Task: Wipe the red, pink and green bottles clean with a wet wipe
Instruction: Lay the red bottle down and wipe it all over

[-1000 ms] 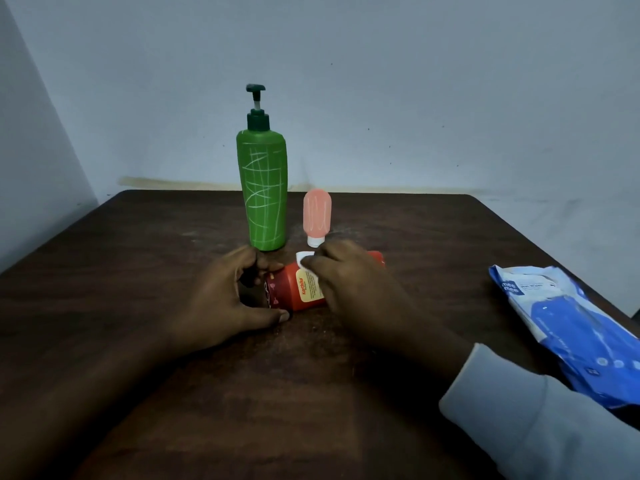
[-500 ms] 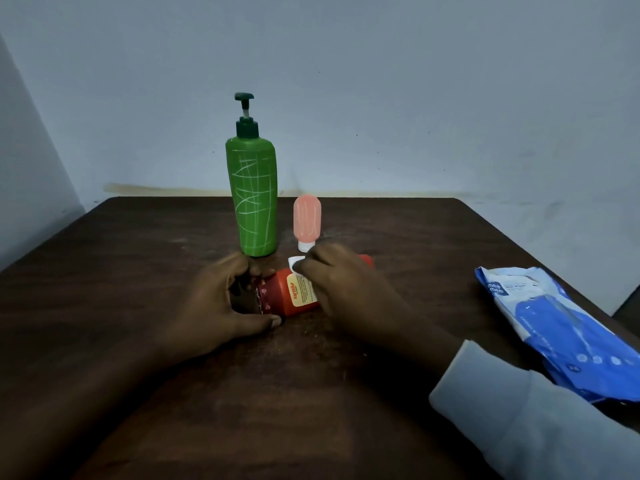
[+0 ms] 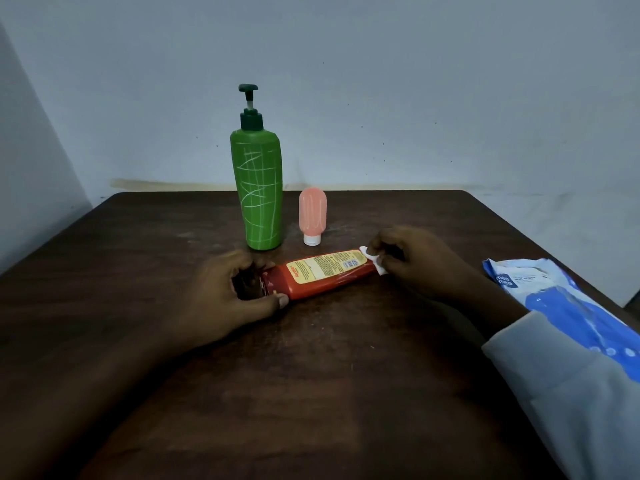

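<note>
Three bottles to clean and I'm working on the red bottle (image 3: 320, 275) right now, which is lying on its side on the table (image 3: 311, 393) in front of me, cap end pointing left. My left hand (image 3: 228, 296) is gripping that cap end, thumb and fingers curled around it so it's not rolling. My right hand (image 3: 419, 261) is pinching the wet wipe (image 3: 372, 259), folded small, and pressing it against the far end of the bottle, just off the yellow label. Honestly the thing I'm worrying about is the wipe being such a tiny wad, it could be skipping the underside completely unless I'm turning the bottle as I go. Also if my left grip is slacking, the bottle could be rolling or sliding away under the push. Just behind are the green bottle (image 3: 259, 192) with its pump, covered in pale scribbly marks, and the little pink bottle (image 3: 312, 213) standing on its white cap beside it, both upright and near enough that a careless swipe could be knocking the pink one over. Wipes pack (image 3: 561, 299) is sitting off to my right by my sleeve (image 3: 568, 393). Table's dark wood, a bit dusty and speckled, pushed against a plain pale wall (image 3: 381, 81), lighting pretty dim.
</note>
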